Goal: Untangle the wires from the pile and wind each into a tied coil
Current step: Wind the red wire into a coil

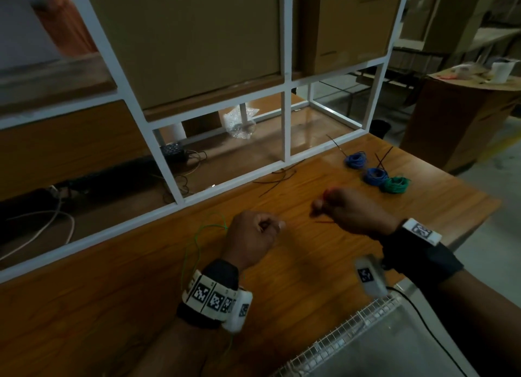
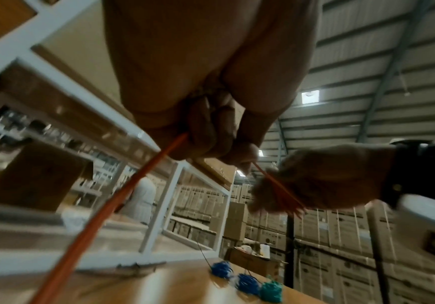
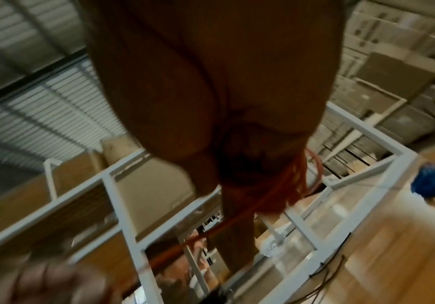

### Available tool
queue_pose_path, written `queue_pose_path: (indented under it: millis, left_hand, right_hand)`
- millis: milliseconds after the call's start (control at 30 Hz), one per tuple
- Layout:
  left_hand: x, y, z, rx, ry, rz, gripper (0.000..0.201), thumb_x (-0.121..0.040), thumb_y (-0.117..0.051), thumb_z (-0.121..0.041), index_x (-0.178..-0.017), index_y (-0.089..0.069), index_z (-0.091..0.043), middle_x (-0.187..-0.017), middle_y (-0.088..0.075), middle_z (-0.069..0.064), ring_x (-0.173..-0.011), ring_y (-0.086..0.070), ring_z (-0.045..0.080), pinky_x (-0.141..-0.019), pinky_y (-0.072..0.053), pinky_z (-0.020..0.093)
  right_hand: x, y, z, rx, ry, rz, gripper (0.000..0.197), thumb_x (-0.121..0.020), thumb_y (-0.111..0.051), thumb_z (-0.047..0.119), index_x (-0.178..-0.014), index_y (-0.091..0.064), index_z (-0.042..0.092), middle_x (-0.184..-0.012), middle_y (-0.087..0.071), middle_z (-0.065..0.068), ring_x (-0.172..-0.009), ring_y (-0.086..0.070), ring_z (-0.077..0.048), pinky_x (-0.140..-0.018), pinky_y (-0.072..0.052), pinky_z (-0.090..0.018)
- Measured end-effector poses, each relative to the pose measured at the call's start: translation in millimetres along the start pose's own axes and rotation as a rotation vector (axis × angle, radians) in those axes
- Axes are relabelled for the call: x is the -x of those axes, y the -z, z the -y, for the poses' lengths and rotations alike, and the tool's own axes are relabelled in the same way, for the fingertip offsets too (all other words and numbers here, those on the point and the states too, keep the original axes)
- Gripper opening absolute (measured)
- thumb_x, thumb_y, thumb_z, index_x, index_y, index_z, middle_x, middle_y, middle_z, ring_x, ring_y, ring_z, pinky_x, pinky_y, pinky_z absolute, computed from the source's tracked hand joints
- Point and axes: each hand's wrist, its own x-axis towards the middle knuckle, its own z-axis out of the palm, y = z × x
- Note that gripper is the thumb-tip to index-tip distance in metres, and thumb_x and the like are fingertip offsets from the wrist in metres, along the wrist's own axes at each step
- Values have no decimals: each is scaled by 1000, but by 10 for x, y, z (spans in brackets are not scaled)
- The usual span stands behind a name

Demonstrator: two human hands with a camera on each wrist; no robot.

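- The left hand (image 1: 253, 233) is curled into a fist above the wooden tabletop (image 1: 118, 286), fingers pinching a thin orange wire (image 2: 123, 197) that trails down from it.
- The right hand (image 1: 349, 210) hovers just beside it, fingers closed round a small bundle of loops of the same orange wire.
- A short taut stretch of that wire joins the two hands.
- Two blue wire coils (image 1: 355, 159) and a green wire coil (image 1: 395, 184) lie at the tabletop's far right.
- A loose thin green wire (image 1: 197, 235) curls by the left wrist.
- A white metal shelf frame (image 1: 287, 123) stands behind.
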Motion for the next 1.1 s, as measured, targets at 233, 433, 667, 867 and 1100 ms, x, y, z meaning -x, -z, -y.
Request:
queue_pose_path:
  millis: [233, 433, 667, 867, 1100]
  left_hand:
    - [-173, 353, -230, -112, -288, 82, 13, -90, -68, -32, -91, -76, -22, -83, -71, -12, -76, -65, 3, -70, -56, 27]
    - [-325, 290, -268, 376, -207, 87, 14, -85, -72, -12, -93, -75, -1, -79, -74, 6, -68, -67, 12, -58, -51, 20]
    - [-138, -166, -154, 582, 57, 132, 27, -97, -56, -13, -86, -77, -26, -71, -64, 1, -57, -50, 15, -54, -38, 32]
    - [125, -210, -216, 409, 83, 84, 19, -97, -61, -22, -99, -76, -11, -75, -72, -11, -50, -53, -10, -50, -42, 8]
    - [91, 45, -103, -11, -30, -92, 5, -89, -70, -30, -87, -74, -28, -75, -66, -18, -68, -60, -3, -59, -46, 17]
  right_hand:
    - [252, -182, -5, -285, 216, 775, 43, -107, -45, 37, -124, -65, 3, -119, -75, -5, -125, -63, -23, -115, -39, -49]
    - [323, -329, 195, -1025, 368, 1080, 31, -106, -48, 20, -121, -58, -6, -114, -74, -16, -125, -62, -29, -111, -44, -41]
    - [204, -84, 592, -1604, 495, 553, 36, -107, -40, 17, -129, -58, -5, -137, -59, -27, -123, -64, -31, -109, -49, -38]
    - [49, -30, 495, -1247, 363, -290, 36, -111, -36, 28, -126, -62, 7, -123, -73, -9, -121, -64, -28, -108, -49, -36]
    - [22, -170, 180, 86, 291, -187, 17, -106, -50, 27, -103, -66, 26, -110, -66, 13, -102, -61, 2, -96, -55, -37]
